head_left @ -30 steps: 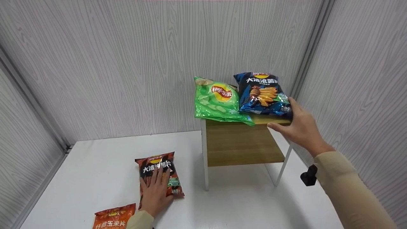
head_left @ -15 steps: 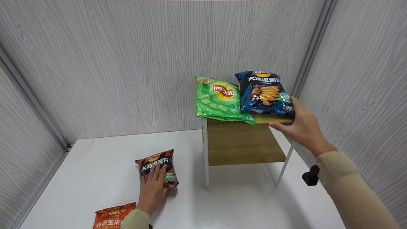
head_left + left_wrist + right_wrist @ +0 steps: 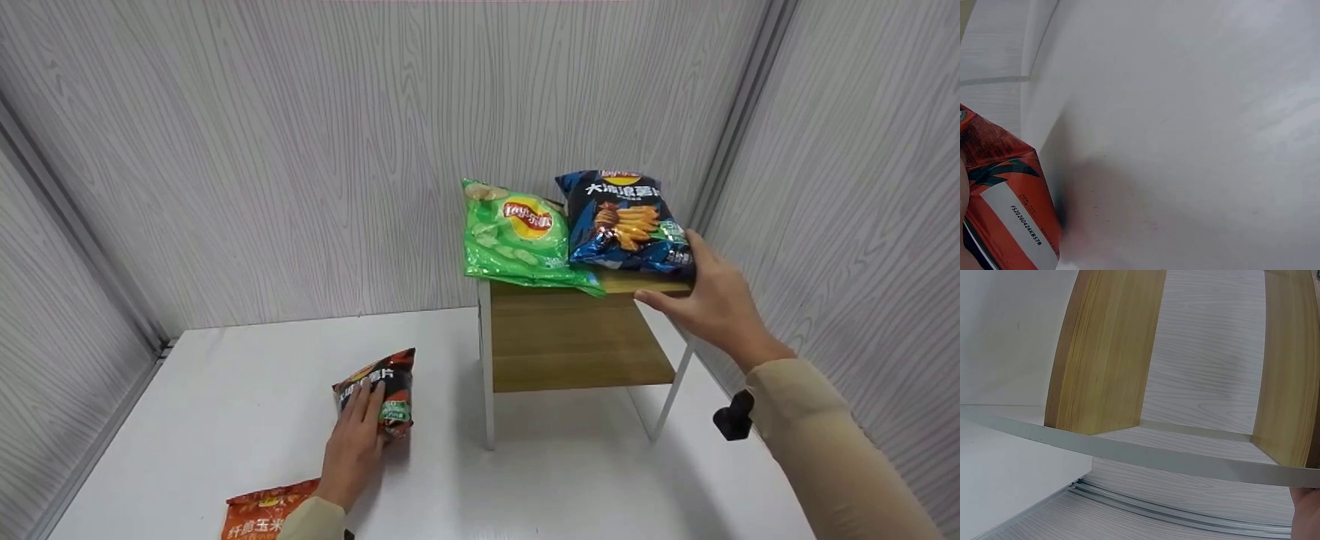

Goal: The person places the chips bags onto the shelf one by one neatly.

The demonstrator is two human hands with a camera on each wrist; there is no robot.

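Left of the rack (image 3: 579, 337) on the desk (image 3: 225, 405), fingers of the left hand (image 3: 351, 446) clamp a black-and-red bag (image 3: 397, 388), an orange bag (image 3: 259, 516) nearby. A green bag (image 3: 514, 240) and blue bag (image 3: 622, 221) crowd the top, the right hand (image 3: 716, 300) at its corner, thumb and forefinger apart.

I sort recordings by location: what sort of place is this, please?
Probably a staged booth rather than a shop: grey wood-grain panels stand on three sides, and a brown wooden two-tier rack with white metal legs bears a shiny green plastic bag and a shiny blue plastic bag.
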